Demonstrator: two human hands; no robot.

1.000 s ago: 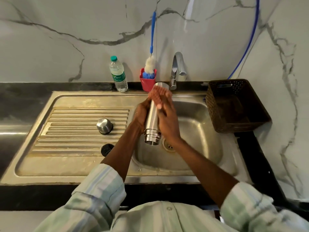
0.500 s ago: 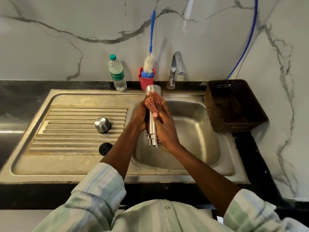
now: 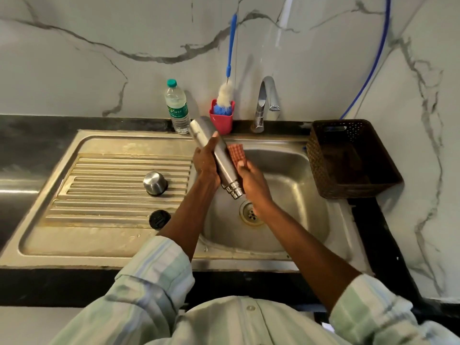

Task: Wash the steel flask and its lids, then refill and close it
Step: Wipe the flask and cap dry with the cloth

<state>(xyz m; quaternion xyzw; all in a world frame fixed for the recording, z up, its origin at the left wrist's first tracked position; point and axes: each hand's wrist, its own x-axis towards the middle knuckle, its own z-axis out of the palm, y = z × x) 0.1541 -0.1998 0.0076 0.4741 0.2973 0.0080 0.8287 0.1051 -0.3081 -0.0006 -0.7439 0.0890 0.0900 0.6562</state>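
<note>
Flask (image 3: 219,155): silver steel w/ dull brushed sheen. Cloth (image 3: 236,152) vs its side: red-and-white check. Cap (image 3: 154,183) on drainboard: same silver steel; stopper (image 3: 159,219): black. Sink (image 3: 112,240): steel, yellowish-brown staining along ribs & rim. Table (image 3: 37,130): black. Wall (image 3: 99,58): white marble w/ grey veins. Bottle (image 3: 177,108): clear, green cap, green & white label. Cup (image 3: 222,119): red; brush (image 3: 225,95) in it has white & blue bristles, blue handle. Tap (image 3: 265,103): chrome. Basket (image 3: 348,158): dark brown, perforated w/ small holes. Hose (image 3: 373,58): blue. Shirt (image 3: 154,277): pale green w/ light blue & white stripes, white button.
</note>
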